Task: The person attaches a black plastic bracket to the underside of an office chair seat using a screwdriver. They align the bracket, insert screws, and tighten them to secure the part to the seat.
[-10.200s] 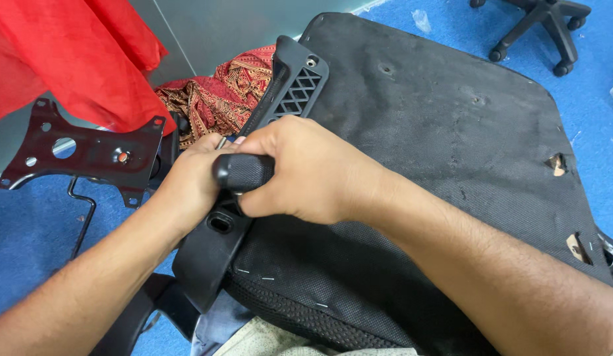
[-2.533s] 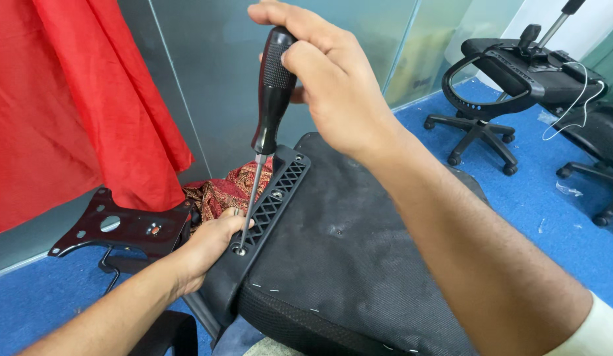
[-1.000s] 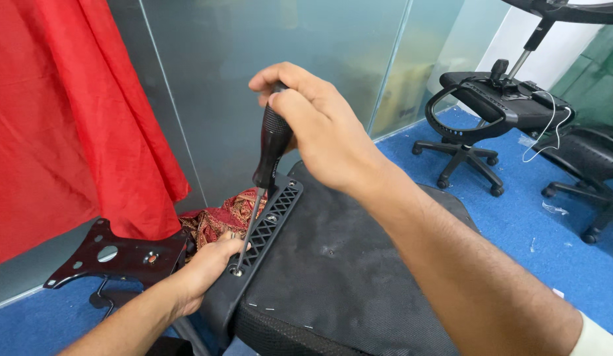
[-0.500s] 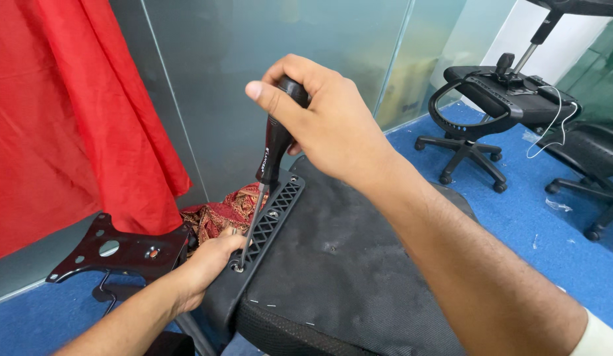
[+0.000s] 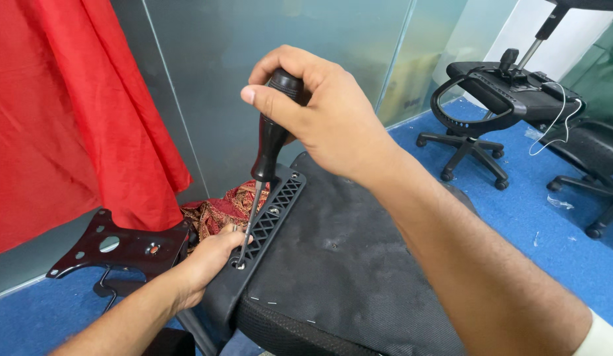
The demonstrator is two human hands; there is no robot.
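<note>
Right hand (image 5: 326,112) is fisted tight round black screwdriver (image 5: 270,142) handle, tip down in a hole at left edge of upturned seat (image 5: 346,264). Left hand (image 5: 211,260), fingers curled, steadies plastic bracket (image 5: 267,221) by the tip. Metal plate (image 5: 118,247) lies just left.

Screwdriver (image 5: 270,142) tip sunk in bracket (image 5: 267,221) hole (screw unseen), left hand (image 5: 207,260) fingertips behind bracket

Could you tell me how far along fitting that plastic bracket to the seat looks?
Done: the bracket lies seated along the seat edge. In hand: the right hand holds the screwdriver upright, tip in the near hole, while the left hand steadies the bracket. Left: the metal plate lies unattached beside it.
</note>
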